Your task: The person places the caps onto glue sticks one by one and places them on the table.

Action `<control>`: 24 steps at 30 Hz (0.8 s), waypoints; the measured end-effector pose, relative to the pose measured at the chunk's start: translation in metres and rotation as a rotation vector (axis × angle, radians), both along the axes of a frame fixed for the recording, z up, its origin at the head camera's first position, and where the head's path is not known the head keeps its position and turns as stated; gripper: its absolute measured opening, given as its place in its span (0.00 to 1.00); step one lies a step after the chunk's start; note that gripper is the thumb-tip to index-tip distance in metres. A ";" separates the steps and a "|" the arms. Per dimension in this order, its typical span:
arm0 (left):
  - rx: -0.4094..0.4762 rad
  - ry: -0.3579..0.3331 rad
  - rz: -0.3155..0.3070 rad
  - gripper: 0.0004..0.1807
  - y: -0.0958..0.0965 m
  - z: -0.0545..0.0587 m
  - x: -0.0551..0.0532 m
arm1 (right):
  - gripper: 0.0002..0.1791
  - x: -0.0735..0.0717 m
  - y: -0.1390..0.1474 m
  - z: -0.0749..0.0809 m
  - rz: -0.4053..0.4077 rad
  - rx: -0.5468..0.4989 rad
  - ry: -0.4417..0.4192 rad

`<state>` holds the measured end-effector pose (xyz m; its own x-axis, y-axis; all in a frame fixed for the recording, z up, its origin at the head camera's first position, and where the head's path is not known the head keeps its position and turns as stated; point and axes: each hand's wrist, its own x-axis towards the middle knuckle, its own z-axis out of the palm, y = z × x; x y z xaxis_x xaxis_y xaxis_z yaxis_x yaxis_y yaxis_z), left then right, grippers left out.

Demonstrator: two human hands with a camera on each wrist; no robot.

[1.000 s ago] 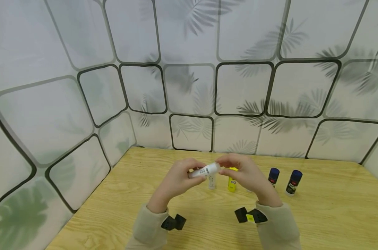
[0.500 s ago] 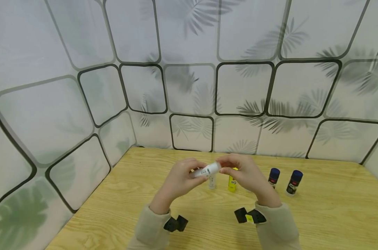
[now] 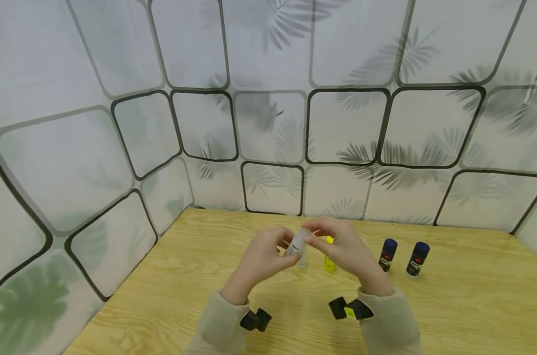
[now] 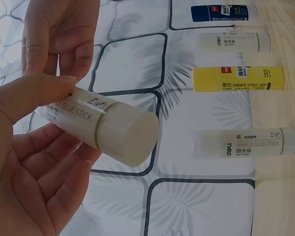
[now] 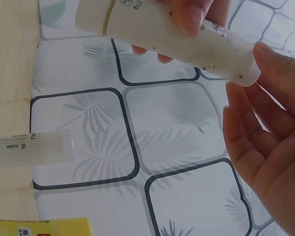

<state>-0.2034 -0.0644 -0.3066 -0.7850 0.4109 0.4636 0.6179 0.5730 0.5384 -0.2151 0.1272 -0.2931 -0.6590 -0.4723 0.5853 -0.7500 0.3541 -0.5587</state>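
Note:
In the head view my left hand (image 3: 261,259) holds a white translucent glue stick (image 3: 297,242) above the table, tilted with its cap end up and to the right. The left wrist view shows thumb and fingers round the body of this glue stick (image 4: 83,118), its base pointing toward the camera. My right hand (image 3: 341,246) pinches the ribbed cap end between thumb and fingertips, as the right wrist view shows at the glue stick's far end (image 5: 243,69). Behind the hands stand a yellow glue stick (image 3: 329,259) and another translucent glue stick (image 3: 302,262), both partly hidden.
Two dark glue sticks with blue caps, one (image 3: 387,254) nearer the hands and one (image 3: 417,260) farther right, stand upright on the wooden table (image 3: 463,296). A further translucent glue stick (image 4: 233,43) shows in the left wrist view. Patterned cloth (image 3: 268,128) hangs behind the table.
The held glue stick has turned from nearly level to a steeper tilt, cap end up. My left hand has moved slightly right, and my right hand slightly left with it.

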 end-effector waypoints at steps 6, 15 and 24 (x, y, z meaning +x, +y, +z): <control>-0.052 0.028 0.040 0.12 0.004 -0.005 -0.001 | 0.13 0.001 -0.003 0.000 0.008 0.010 -0.013; -0.007 0.044 0.130 0.12 0.002 -0.010 -0.009 | 0.13 0.003 0.001 0.003 -0.047 0.025 -0.028; 0.100 -0.102 0.289 0.11 -0.011 -0.038 -0.040 | 0.12 0.004 0.014 0.001 -0.124 0.086 -0.011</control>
<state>-0.2431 -0.0749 -0.3449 -0.9069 0.1208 0.4036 0.3777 0.6576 0.6519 -0.2107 0.1415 -0.2926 -0.7214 -0.4355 0.5384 -0.6917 0.4906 -0.5300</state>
